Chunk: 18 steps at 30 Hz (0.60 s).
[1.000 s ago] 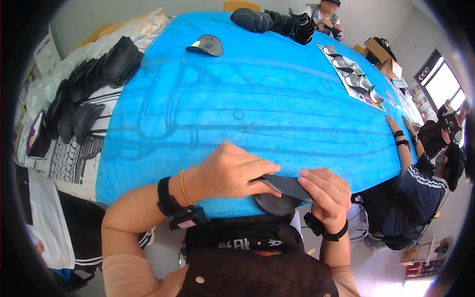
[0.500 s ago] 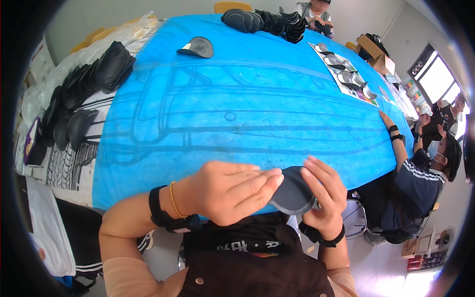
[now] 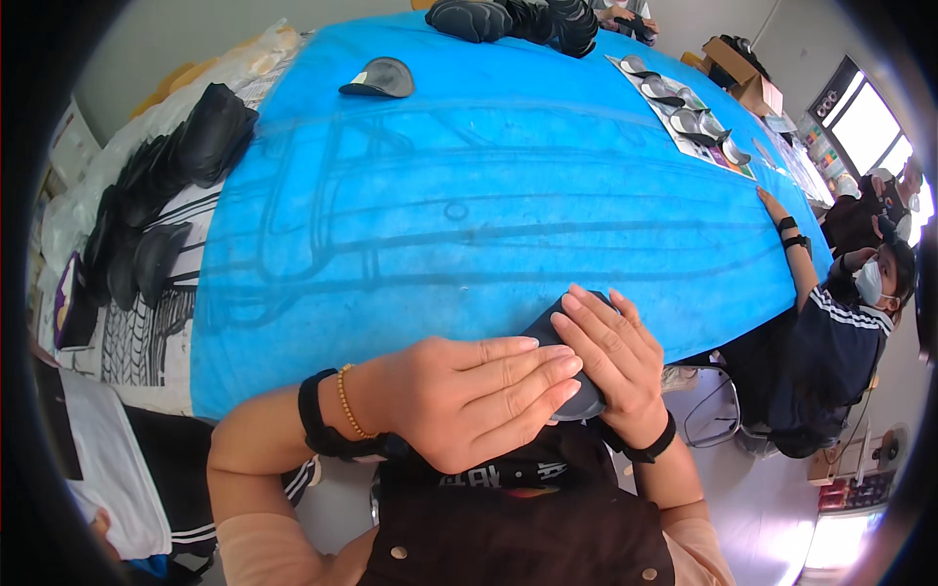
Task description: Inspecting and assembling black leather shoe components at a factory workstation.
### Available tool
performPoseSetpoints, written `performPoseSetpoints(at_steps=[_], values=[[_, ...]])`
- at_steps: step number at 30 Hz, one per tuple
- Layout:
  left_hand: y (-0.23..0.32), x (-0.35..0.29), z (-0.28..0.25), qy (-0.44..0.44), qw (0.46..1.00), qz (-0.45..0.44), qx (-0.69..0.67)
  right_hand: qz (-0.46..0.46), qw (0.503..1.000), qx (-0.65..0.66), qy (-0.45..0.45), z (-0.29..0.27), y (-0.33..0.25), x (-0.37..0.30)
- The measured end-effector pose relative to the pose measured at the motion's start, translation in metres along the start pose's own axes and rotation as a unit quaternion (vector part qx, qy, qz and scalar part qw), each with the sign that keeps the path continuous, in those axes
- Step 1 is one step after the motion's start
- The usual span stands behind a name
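Note:
Above the near edge of the table I hold a black curved pad with a rounded outline, and both hands cover much of it. My left hand lies across its lower part, fingers straight and pressed together, thumb hidden. From the other side my right hand grips it, fingers bent over its surface and thumb out of sight. A similar dark curved piece with a small pale label lies alone at the far left of the blue table cover.
Stacks of black curved pieces stand at the left and far edge. Several grey-black curved pieces lie on a printed sheet at the far right. A masked person sits on the right, one arm on the table. Another person is at my left.
My right hand has turned and slid over the pad, covering more of it. My left fingers now lie flatter across it. The pad looks tilted differently, and the view has shifted slightly.

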State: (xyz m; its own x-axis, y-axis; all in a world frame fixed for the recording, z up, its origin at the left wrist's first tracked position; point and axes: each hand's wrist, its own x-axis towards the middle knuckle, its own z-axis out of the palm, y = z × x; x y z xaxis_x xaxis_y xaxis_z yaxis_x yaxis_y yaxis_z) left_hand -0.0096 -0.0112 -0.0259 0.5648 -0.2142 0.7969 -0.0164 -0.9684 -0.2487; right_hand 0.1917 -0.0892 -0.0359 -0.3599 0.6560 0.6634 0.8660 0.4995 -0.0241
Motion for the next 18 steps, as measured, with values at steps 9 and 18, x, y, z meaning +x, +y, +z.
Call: performPoseSetpoints(at_steps=[9, 18], values=[[-0.009, -0.004, 0.005, 0.000, 0.972, -0.192, -0.136, 0.027, 0.993, -0.041, 0.107, -0.001, 0.002, -0.013], [-0.005, 0.003, 0.010, 0.003, 0.988, -0.107, -0.108, 0.019, 0.995, -0.008, 0.098, 0.002, 0.007, -0.023]])
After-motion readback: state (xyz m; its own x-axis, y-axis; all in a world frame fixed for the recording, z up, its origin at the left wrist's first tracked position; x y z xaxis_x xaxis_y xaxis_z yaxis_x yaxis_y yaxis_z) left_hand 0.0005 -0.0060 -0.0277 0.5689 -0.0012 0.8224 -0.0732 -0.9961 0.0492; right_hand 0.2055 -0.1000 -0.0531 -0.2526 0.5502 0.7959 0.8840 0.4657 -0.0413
